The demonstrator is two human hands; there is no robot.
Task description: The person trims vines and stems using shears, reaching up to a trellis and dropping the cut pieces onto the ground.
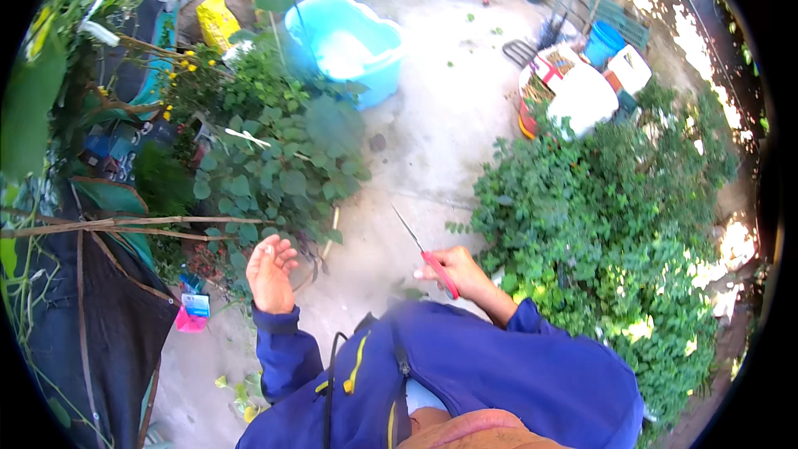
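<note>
My right hand [458, 271] grips the red handles of a pair of scissors [440, 274]. The blades look closed and point forward and to the left, over the concrete path. On the other side, my left hand [273, 271] is raised with its palm turned inward and the fingers loosely curled, holding nothing. Just beyond it grows a leafy green plant [280, 168] with rounded leaves. A dry cane [156, 222] reaches in from the left and ends close to my left fingertips. Dense green bushes [598, 212] stand to the right of my right hand.
A light-blue plastic tub [374, 78] rests on the concrete floor [436, 125] ahead. Farther right are white containers [589, 96] and a blue bucket [603, 43]. Black sheeting [118, 305] borders the left side, near a pink container [190, 320]. A yellow bag [217, 22] lies beyond the plants.
</note>
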